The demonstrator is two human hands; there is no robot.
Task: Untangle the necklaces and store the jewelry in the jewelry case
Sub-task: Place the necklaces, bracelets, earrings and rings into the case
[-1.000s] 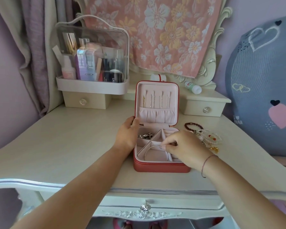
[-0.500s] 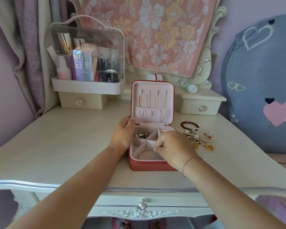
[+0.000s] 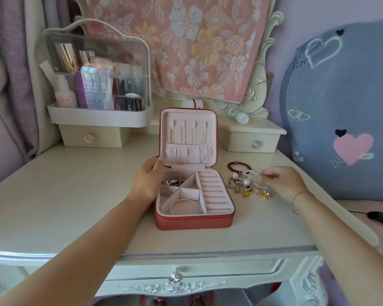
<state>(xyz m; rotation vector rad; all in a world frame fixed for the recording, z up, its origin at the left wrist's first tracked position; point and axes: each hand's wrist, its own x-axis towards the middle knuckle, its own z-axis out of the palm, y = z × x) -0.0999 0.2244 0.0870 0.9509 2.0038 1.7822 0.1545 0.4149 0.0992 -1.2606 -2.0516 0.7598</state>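
The red jewelry case (image 3: 192,223) stands open at the middle of the dressing table, several necklaces (image 3: 187,134) hanging in its pink lid. A silver bangle (image 3: 185,205) lies in its front compartment and dark silver jewelry (image 3: 174,181) in the back left one. My left hand (image 3: 147,181) holds the case's left side, thumb at the lid's lower corner. My right hand (image 3: 279,181) is on the jewelry pile (image 3: 245,186) to the right of the case, its fingertips pinching a clear bead bracelet (image 3: 255,175). A brown bead bracelet (image 3: 239,165) lies behind the pile.
A clear cosmetics organizer (image 3: 97,85) stands at the back left on a small drawer unit (image 3: 93,135). Another drawer unit (image 3: 255,136) with a small white bottle (image 3: 238,115) is at the back right. A blue heart cushion (image 3: 341,111) leans at the right.
My right hand left the case, where it had been at the silver bangle, and moved right to the jewelry pile. The bangle stays in the front compartment. My left hand kept its hold.
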